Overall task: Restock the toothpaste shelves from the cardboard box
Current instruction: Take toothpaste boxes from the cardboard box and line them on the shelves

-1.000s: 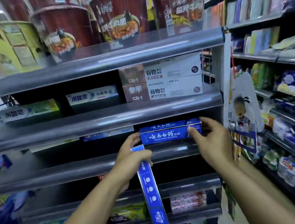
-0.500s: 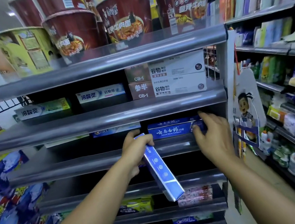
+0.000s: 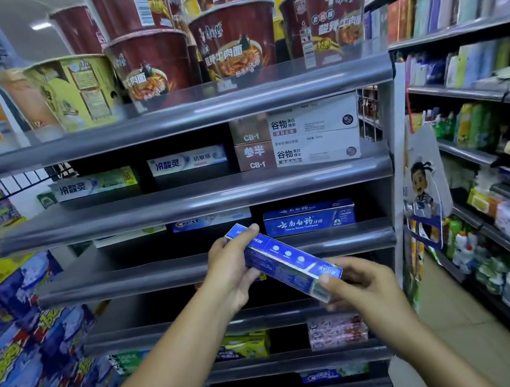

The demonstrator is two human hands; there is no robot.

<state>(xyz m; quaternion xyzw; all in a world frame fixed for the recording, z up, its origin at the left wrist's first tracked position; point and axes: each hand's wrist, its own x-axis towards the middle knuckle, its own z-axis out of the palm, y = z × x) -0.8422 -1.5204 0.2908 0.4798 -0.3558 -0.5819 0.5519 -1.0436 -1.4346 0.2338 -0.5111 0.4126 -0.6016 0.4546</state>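
Observation:
A long blue toothpaste box (image 3: 284, 263) slants in front of the grey shelves. My left hand (image 3: 232, 272) grips its upper left end. My right hand (image 3: 358, 287) holds its lower right end with thumb and fingers. Behind them, another blue toothpaste box (image 3: 309, 218) lies flat on the third shelf (image 3: 192, 267), at its right side. Crest boxes (image 3: 211, 219) lie further left on that shelf. The cardboard box is not in view.
White and brown toothpaste boxes (image 3: 296, 136) stand stacked on the shelf above, beside green and blue ones (image 3: 95, 183). Instant noodle cups (image 3: 235, 38) fill the top shelf. A hanging card display (image 3: 423, 189) sits at the right post. Packed shelves (image 3: 504, 158) line the aisle's right.
My right hand left the shelved blue box and came down to take the lower end of the box in my left hand. That box tilted from near vertical to slanting.

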